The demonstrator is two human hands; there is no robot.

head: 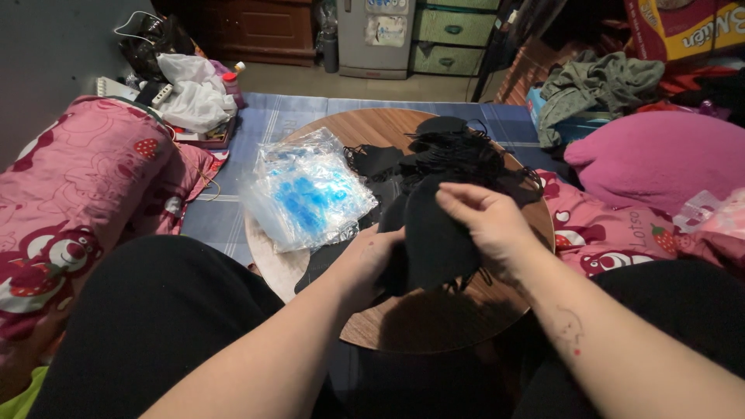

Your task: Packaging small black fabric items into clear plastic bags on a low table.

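Bedding point(70, 186) in pink with a cartoon print fills the left of the frame, and above it, in the upper left, I see a white cloth point(194, 97) heaped beside a dark bag point(147, 39). Moving right, a stack of clear plastic bags point(306, 190) with blue print lies on the left part of a round wooden table point(434, 326), partly over its edge.

My left hand point(371, 260), just below centre, is closed on the lower left edge of a black mask point(431, 233), thumb and fingers pinching the fabric. The mask sits at centre frame, held just above the tabletop. My right hand point(489, 221) grips its upper right side, fingers curled over the top edge.

I judge the mask light, soft and floppy; it should fold under the least pressure and will not slip, so the edges or the seam are the places to pinch, and the thin ear loops dangling below could snag. Behind it, at upper centre, a pile of black masks point(458, 151) rests on the table with loops tangled.

Further right lie a magenta pillow point(660, 159), a grey-green garment point(597, 85) above it, and a small clear wrapper point(698, 209) at the right edge.
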